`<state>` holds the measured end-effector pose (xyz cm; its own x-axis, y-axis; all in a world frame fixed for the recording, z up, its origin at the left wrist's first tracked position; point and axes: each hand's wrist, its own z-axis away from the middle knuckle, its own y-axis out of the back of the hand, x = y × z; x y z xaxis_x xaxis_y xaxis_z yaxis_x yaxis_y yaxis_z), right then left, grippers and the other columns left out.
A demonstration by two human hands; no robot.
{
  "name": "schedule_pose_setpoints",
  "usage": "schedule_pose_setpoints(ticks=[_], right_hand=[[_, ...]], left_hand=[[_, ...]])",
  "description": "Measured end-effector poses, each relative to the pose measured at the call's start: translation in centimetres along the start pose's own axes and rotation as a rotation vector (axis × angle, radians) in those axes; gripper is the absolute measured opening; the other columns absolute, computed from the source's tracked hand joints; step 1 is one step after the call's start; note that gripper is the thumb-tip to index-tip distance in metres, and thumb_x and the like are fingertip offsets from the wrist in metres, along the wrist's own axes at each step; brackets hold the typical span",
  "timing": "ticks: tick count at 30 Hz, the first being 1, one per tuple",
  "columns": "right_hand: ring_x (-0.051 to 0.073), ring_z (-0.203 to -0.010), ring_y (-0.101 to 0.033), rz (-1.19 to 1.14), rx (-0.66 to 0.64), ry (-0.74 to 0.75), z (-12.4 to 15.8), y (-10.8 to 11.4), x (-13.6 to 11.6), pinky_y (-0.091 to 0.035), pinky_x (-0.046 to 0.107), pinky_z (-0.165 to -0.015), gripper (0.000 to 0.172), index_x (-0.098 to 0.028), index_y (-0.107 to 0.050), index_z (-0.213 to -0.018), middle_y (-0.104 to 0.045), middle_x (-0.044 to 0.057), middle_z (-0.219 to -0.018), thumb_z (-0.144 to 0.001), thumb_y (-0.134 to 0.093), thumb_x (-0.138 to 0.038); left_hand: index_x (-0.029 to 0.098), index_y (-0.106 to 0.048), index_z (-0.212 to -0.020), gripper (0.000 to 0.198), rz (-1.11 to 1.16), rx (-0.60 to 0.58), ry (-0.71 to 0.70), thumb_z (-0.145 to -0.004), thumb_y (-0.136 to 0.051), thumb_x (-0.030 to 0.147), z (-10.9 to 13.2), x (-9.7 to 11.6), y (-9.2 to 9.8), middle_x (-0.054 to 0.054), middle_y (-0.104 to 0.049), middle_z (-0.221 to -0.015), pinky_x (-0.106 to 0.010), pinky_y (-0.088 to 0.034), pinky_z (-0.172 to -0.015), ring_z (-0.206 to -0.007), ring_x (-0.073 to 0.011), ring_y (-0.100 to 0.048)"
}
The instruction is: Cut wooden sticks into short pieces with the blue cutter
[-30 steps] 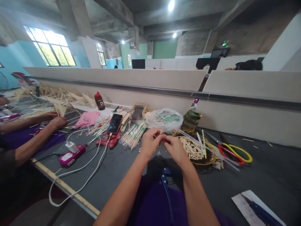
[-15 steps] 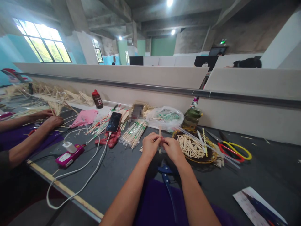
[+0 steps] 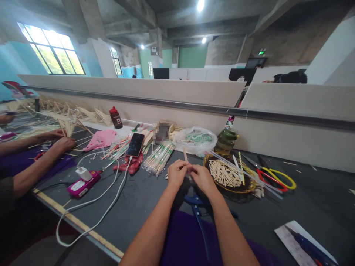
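Observation:
My left hand (image 3: 175, 173) and my right hand (image 3: 202, 178) meet in front of me over the dark table, fingers pinched together. Between them they hold a thin wooden stick (image 3: 185, 154) that pokes up and slightly left above my fingers. Just right of my right hand sits a round woven tray (image 3: 244, 186) filled with several short pale sticks (image 3: 223, 175). A blue-handled tool (image 3: 197, 207) lies under my wrists on purple cloth.
Wrapped stick bundles (image 3: 159, 157), a phone (image 3: 135, 144), a clear bag (image 3: 195, 139) and a green jar (image 3: 226, 139) lie beyond my hands. Red and yellow scissors (image 3: 273, 176) rest at right. White cables (image 3: 91, 199) and a pink charger (image 3: 81, 183) lie left, near a co-worker's arms (image 3: 33, 168).
My hands drifted slightly toward me and lower. The stick appeared above my fingers and now leans left instead of standing upright.

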<state>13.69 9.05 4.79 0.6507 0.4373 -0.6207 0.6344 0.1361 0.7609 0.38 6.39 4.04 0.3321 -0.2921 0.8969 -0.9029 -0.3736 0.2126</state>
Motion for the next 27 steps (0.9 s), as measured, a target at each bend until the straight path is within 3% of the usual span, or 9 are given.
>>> schedule_pose_setpoints(ticks=[2, 5, 8, 15, 22, 27], right_hand=[[0.018, -0.084, -0.063, 0.047, -0.005, 0.024, 0.3, 0.9, -0.6, -0.040, 0.024, -0.071, 0.020, -0.024, -0.070, -0.093, -0.072, 0.002, -0.090, -0.083, -0.052, -0.024], [0.018, -0.080, -0.063, 0.147, -0.036, 0.074, 0.7, 2.6, -1.6, -0.038, 0.024, -0.068, 0.016, -0.025, -0.069, -0.089, -0.072, 0.001, -0.084, -0.084, -0.054, -0.027], [0.018, -0.084, -0.063, 0.195, -0.049, 0.110, 0.8, 3.7, -2.2, -0.038, 0.025, -0.071, 0.015, -0.025, -0.070, -0.089, -0.072, 0.002, -0.089, -0.085, -0.056, -0.026], [0.018, -0.087, -0.062, 0.238, -0.050, 0.125, 1.1, 4.9, -2.3, -0.039, 0.026, -0.075, 0.018, -0.025, -0.070, -0.094, -0.071, 0.003, -0.092, -0.086, -0.054, -0.027], [0.017, -0.084, -0.062, 0.301, -0.029, 0.139, 1.3, 6.0, -2.9, -0.040, 0.026, -0.073, 0.016, -0.024, -0.069, -0.090, -0.070, 0.002, -0.088, -0.086, -0.054, -0.028], [0.018, -0.081, -0.062, 0.482, -0.055, 0.081, 0.5, 7.8, -2.1, -0.038, 0.025, -0.066, 0.016, -0.024, -0.069, -0.084, -0.071, 0.002, -0.086, -0.085, -0.054, -0.023]], left_hand=[[0.018, -0.072, -0.070, 0.016, 0.202, 0.012, 0.044, -0.074, -0.068, 0.032, -0.3, 0.5, 0.2, -0.002, -0.065, -0.074, -0.024, -0.044, -0.063, -0.069, -0.0145, -0.059], [0.017, -0.072, -0.088, 0.031, 0.494, 0.052, 0.151, -0.076, -0.066, 0.044, -0.7, 1.3, 0.9, -0.005, -0.068, -0.086, -0.025, -0.049, -0.062, -0.071, -0.0141, -0.059], [0.016, -0.070, -0.096, 0.037, 0.669, 0.134, 0.212, -0.074, -0.067, 0.046, -1.0, 1.9, 1.8, -0.007, -0.068, -0.090, -0.023, -0.051, -0.060, -0.070, -0.0130, -0.060], [0.013, -0.072, -0.079, 0.027, 0.759, 0.247, 0.223, -0.067, -0.075, 0.037, -1.3, 1.7, 2.6, -0.006, -0.069, -0.086, -0.018, -0.048, -0.054, -0.071, -0.0120, -0.061], [0.013, -0.070, -0.071, 0.023, 0.869, 0.449, 0.251, -0.061, -0.079, 0.033, -1.6, 1.5, 2.9, -0.003, -0.070, -0.081, -0.017, -0.047, -0.052, -0.063, -0.0085, -0.060], [0.014, -0.069, -0.075, 0.023, 0.955, 0.604, 0.308, -0.063, -0.077, 0.031, -2.2, 0.2, 4.8, 0.000, -0.067, -0.074, -0.016, -0.047, -0.051, -0.058, -0.0063, -0.059]])
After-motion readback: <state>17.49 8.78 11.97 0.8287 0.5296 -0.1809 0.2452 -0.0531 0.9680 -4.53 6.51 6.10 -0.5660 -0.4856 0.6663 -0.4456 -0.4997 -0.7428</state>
